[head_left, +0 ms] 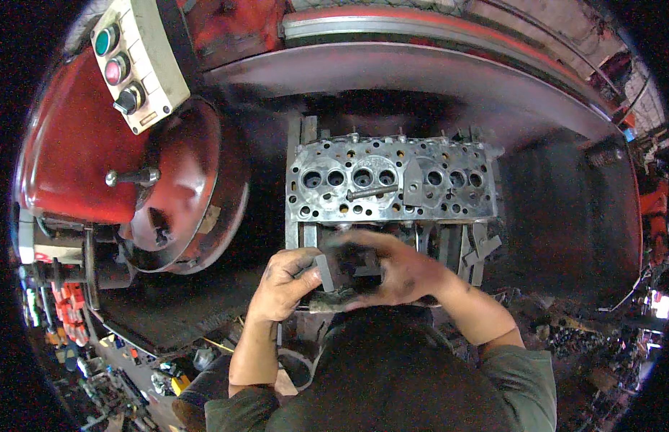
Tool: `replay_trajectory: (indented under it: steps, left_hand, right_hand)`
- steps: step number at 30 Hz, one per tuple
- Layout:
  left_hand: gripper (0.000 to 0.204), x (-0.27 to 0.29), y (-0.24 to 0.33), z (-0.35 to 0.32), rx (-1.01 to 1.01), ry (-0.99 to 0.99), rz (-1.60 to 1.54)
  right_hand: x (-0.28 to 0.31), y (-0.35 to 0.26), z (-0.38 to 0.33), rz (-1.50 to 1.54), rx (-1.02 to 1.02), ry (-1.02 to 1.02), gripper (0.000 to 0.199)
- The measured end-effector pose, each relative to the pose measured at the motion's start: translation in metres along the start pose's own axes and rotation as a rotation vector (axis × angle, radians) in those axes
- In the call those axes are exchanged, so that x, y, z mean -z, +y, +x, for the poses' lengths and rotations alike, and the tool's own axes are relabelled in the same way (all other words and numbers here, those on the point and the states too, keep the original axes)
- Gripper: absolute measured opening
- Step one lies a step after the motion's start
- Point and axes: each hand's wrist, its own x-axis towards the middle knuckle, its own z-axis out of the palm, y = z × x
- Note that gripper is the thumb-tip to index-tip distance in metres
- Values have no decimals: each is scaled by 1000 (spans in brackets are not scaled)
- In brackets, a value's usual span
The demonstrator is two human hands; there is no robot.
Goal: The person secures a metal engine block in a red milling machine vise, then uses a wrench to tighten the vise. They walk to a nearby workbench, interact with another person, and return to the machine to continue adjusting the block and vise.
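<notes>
Close to my body, my left hand pinches a small flat grey metal block between thumb and fingers. Beside it my right hand curves in a C shape, its fingertips smeared by motion. A dark area lies inside that curve, and whether the hand grips something there cannot be made out. Just beyond both hands sits a cylinder head, its machined face up with a row of round openings. On that face rest a bolt and a pointed metal clamp plate with a hole.
Metal support rails carry the cylinder head. More grey metal pieces lie on the right-hand rail. At left stand a large red machine wheel and a control box with green and red buttons and a black knob. A curved metal guard spans the back.
</notes>
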Motion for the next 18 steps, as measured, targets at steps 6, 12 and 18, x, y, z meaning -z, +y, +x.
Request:
replay_trajectory:
  steps: [6,12,18]
  left_hand:
    - [30,26,-1,30,-178,-119,52]
    - [32,29,4,74,-364,313,504]
    - [43,14,2,110,-163,522,38]
  right_hand:
    - [-4,1,4,232,-109,123,49]
    - [7,3,33,72,-80,350,49]
    - [10,36,95,-278,-20,405,50]
